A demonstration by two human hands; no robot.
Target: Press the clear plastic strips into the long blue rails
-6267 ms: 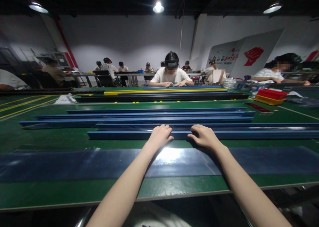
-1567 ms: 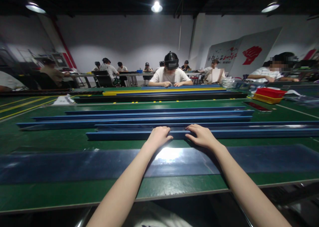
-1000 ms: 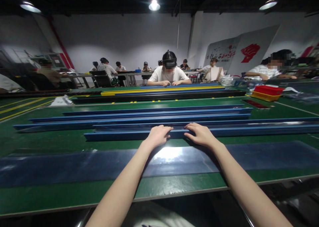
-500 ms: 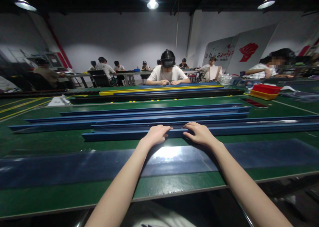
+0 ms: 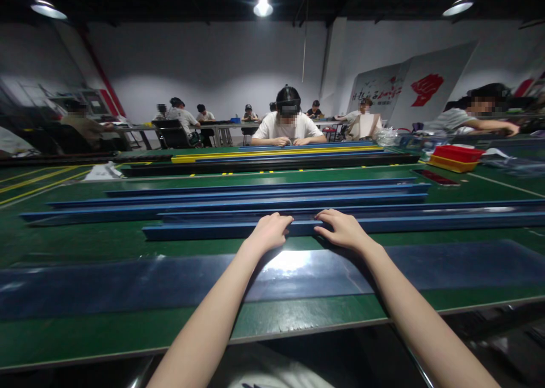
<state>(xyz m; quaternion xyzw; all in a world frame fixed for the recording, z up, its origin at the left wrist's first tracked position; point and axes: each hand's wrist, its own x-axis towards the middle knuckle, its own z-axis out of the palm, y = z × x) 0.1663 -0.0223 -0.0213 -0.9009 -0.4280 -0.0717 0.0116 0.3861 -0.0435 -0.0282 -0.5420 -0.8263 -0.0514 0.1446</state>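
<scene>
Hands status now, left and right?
Left hand: partly curled over the nearest blue channel; grip can't be told.
Right hand: partly curled over the same channel; grip can't be told.

A long, straight blue U-shaped channel [image 5: 383, 225] lies on the green tabletop [image 5: 264, 323], its open side up, roughly parallel to the table's near edge; two raised walls flank a darker, glossy trough, which catches a bright streak of reflected light toward the right. The left end is in plain view, the near wall starting slightly farther left than the far one; the right end runs out of view; part of the middle stretch is covered.
</scene>
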